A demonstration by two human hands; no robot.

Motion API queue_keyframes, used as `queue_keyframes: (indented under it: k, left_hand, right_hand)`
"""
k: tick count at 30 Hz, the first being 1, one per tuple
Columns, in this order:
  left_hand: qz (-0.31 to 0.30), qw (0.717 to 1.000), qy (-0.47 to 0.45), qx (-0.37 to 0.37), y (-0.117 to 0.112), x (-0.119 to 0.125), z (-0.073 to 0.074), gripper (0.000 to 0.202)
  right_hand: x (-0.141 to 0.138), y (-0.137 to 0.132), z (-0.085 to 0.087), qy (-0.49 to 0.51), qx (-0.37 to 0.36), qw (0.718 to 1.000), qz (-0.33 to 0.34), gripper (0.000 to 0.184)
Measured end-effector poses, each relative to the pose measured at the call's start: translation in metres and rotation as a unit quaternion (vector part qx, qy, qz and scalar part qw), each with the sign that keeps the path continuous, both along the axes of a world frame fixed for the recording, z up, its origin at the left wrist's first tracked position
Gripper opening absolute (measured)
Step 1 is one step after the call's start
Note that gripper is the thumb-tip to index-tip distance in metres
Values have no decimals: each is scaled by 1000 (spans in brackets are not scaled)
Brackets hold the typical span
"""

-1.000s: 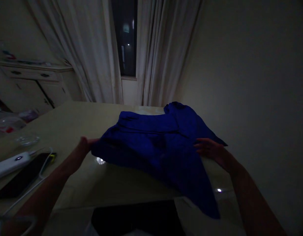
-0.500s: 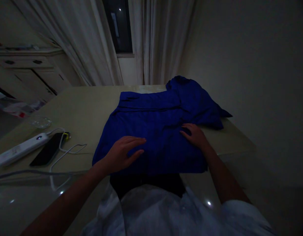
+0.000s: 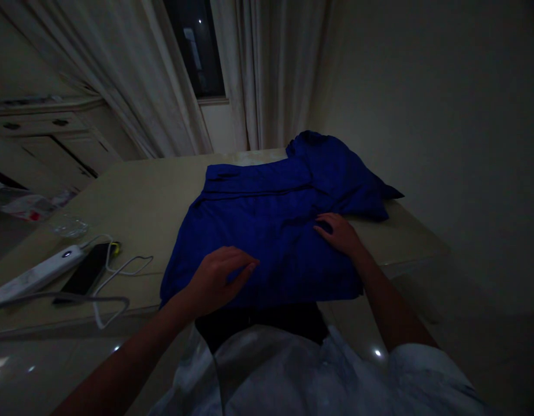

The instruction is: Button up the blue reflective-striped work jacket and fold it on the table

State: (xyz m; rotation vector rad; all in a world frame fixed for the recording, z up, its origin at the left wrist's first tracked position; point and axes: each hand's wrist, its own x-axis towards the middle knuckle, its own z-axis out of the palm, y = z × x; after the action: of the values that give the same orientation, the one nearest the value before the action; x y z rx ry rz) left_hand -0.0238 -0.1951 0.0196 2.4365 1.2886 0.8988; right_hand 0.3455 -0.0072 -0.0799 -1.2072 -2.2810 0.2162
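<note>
A dark blue garment (image 3: 258, 231) lies spread on the table, with a folded band across its far part and a bunched portion (image 3: 336, 173) at the far right. Over its near left part is my left hand (image 3: 219, 277), thumb and fingertips brought together in a pinch; it is too dark to see whether cloth is between them. My right hand (image 3: 340, 232) rests on the garment's right side, fingers stretched out and thumb apart, holding nothing.
On the table's (image 3: 149, 185) left are a white power strip (image 3: 41, 268), a dark phone (image 3: 87, 268), a white cable (image 3: 119, 268) and a clear glass dish (image 3: 70, 225). A plastic bag (image 3: 22, 202) is at the far left. Curtains (image 3: 267, 69) hang behind.
My left hand's thumb and fingers have drawn from apart to a pinch. My right hand stays on the garment. The whole view has shifted and tilted slightly.
</note>
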Motion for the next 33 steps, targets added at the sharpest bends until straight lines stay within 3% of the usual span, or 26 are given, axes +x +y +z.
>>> queue_keyframes:
  k: [4,9,15,20,33]
  left_hand:
    - [-10,996,53,74,4,3,-2,23]
    - [-13,987,135,81,6,3,-11,25]
    - [50,961,257,89,5,0,-45,47]
    - [48,950,287,113,-5,2,-68,46]
    - [44,947,282,151,-8,6,-67,41]
  right_hand:
    - [0,1,-1,3,-3,1000,-1,33]
    - [-1,1,-1,5,-1,1000,-1,31]
    - [-1,1,-2,11,6,1000,0,30]
    - [0,1,-2,5,0,1000,-1,29]
    - [0,2,-1,5,1,1000,-5,33]
